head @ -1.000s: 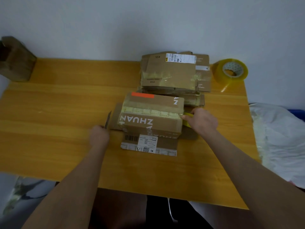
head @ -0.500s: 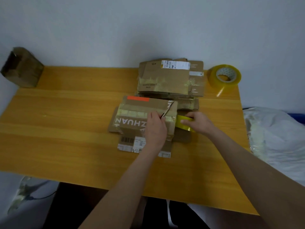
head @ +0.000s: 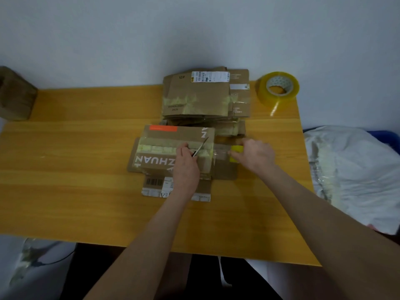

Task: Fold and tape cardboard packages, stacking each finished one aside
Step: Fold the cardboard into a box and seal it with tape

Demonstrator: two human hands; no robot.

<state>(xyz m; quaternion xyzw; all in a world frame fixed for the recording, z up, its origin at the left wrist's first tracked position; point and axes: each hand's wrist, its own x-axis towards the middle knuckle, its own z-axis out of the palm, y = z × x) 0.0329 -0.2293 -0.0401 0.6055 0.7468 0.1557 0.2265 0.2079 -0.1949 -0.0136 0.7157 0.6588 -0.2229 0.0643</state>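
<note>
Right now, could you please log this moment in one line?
phase: tape cut | left hand: holds blade at ZHUAN package | right hand: holds yellow tape roll

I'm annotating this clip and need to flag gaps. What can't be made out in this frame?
All head view.
- The blade: its handle is hidden in the left hand; scissors or knife, unclear.
- The yellow tape: mostly covered by the right hand.
- The label on the back stack: print too small to read.
- The brown object: cut off by the left edge.
</note>
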